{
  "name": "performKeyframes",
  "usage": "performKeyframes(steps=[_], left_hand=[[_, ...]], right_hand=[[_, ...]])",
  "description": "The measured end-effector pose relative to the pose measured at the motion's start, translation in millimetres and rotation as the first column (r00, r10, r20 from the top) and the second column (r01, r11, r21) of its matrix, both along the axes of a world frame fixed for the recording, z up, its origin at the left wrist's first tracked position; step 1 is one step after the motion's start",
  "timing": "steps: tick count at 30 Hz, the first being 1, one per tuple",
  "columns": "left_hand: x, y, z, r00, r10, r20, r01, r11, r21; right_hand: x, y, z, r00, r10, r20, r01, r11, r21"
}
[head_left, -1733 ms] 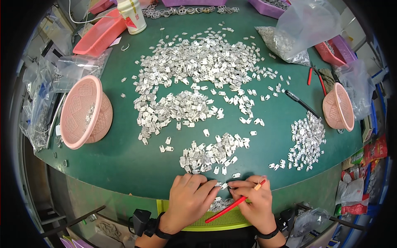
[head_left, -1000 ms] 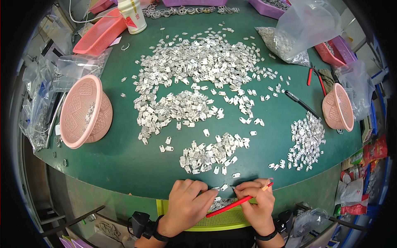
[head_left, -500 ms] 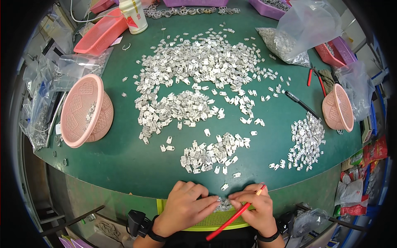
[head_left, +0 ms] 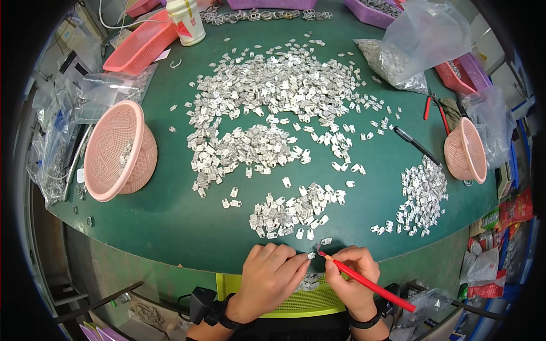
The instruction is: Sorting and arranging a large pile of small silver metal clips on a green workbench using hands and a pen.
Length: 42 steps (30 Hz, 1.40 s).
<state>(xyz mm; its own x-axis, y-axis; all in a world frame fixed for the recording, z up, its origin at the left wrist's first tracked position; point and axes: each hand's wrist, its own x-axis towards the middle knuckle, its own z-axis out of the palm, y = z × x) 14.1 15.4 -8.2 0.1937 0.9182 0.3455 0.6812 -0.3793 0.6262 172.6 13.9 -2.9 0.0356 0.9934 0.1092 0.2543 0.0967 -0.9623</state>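
My left hand [head_left: 268, 284] is closed at the table's near edge. Its thumb and fingertip pinch a small silver padlock-shaped metal piece [head_left: 311, 256]. In my right hand [head_left: 351, 291] is a slim red-handled tool [head_left: 378, 288], gripped like a pen. Its thin, curved tip is just right of the pinched piece; whether they touch I cannot tell. One loose piece [head_left: 326, 241] lies right beyond that tip. A small pile of similar pieces [head_left: 293, 211] rests farther ahead. Below my hands is a yellow-green mesh basket [head_left: 307, 304] with more pieces inside.
A large heap of pieces [head_left: 278, 79] covers the middle of the green table [head_left: 165, 227]. Another pile [head_left: 422, 193] is at right, near a black pen [head_left: 417, 145]. Pink baskets [head_left: 149, 153] stand either side. Pliers [head_left: 437, 108] and a filled plastic bag [head_left: 392, 62] lie far right.
Both hands have moved slightly forward from above the basket to the table edge. The red tool has swung round, its tip now forward-left. A metal piece now shows in my left fingertips.
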Motion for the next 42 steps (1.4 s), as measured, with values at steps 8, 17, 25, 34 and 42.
performKeyframes(steps=[8, 17, 25, 34, 42], left_hand=[[-0.2, 0.5, -1.2, 0.999, -0.011, 0.035, 0.011, 1.0, -0.012], [-2.4, 2.3, 0.8, 0.998, -0.029, 0.052, 0.03, 0.999, -0.031], [-5.5, 3.1, 1.9, 0.997, -0.048, 0.059, 0.052, 0.996, -0.066], [4.1, 7.2, 7.8, 1.0, 0.013, 0.024, -0.011, 0.997, -0.076], [-1.7, 2.1, 7.9, 0.997, -0.031, -0.076, 0.026, 0.998, -0.063]], right_hand=[[1.8, 5.2, 0.9, 0.972, 0.163, 0.169, -0.169, 0.985, 0.02], [3.5, 3.1, 1.0, 0.976, 0.088, 0.199, -0.087, 0.996, -0.011], [10.6, 1.7, 8.0, 0.794, 0.275, 0.542, -0.39, 0.914, 0.108], [37.1, 10.4, 5.6, 0.91, -0.228, 0.347, 0.182, 0.97, 0.159], [13.7, 11.3, 10.2, 0.829, 0.177, 0.53, -0.283, 0.951, 0.125]])
